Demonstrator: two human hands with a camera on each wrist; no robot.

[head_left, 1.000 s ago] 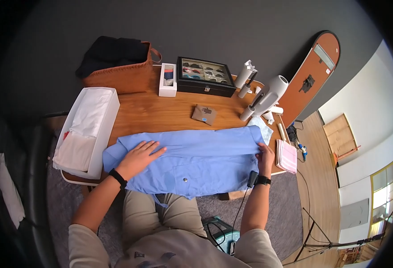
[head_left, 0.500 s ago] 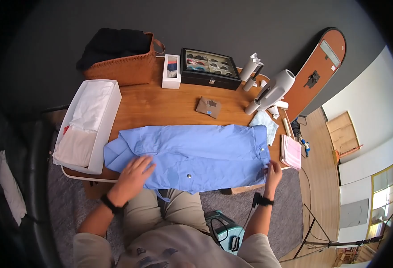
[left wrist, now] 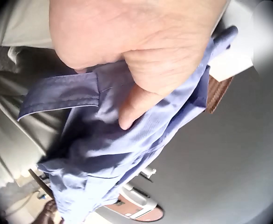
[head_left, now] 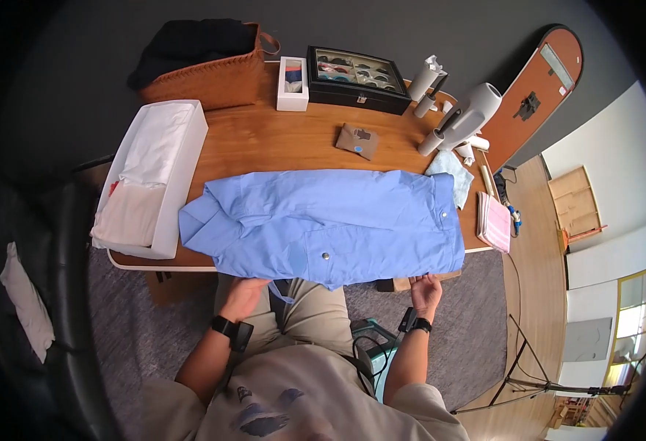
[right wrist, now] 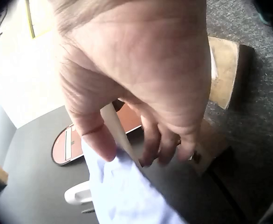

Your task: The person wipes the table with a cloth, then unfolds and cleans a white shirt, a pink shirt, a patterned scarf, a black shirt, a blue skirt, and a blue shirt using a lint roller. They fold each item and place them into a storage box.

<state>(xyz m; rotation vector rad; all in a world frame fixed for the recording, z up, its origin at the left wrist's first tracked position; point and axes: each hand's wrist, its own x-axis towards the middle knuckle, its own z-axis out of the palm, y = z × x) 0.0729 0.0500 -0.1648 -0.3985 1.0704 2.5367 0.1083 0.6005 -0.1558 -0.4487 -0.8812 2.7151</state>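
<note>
A light blue garment (head_left: 337,220) lies folded lengthwise along the table's near side, a snap button on its front part. Its near edge hangs toward the person's lap. My left hand (head_left: 246,298) pinches that edge near the left end; the left wrist view shows the thumb (left wrist: 139,105) on top, with the fingers hidden beneath the cloth. A loose blue strap (left wrist: 59,93) dangles beside it. At the near right corner my right hand (head_left: 426,292) pinches the edge, its thumb (right wrist: 99,142) over the cloth and the other fingers curled below.
On the wooden table (head_left: 286,143) stand a white box of folded clothes (head_left: 196,165), a brown basket (head_left: 213,77), a glasses case (head_left: 359,99) and a grey-white handheld appliance (head_left: 473,114). A brown pouch (head_left: 357,140) lies beyond the garment, a pink cloth (head_left: 493,223) at the right edge.
Both hands have come off the garment's top and drawn down to its near edge, where they now hold it. The camera view has shifted, so the table sits higher.
</note>
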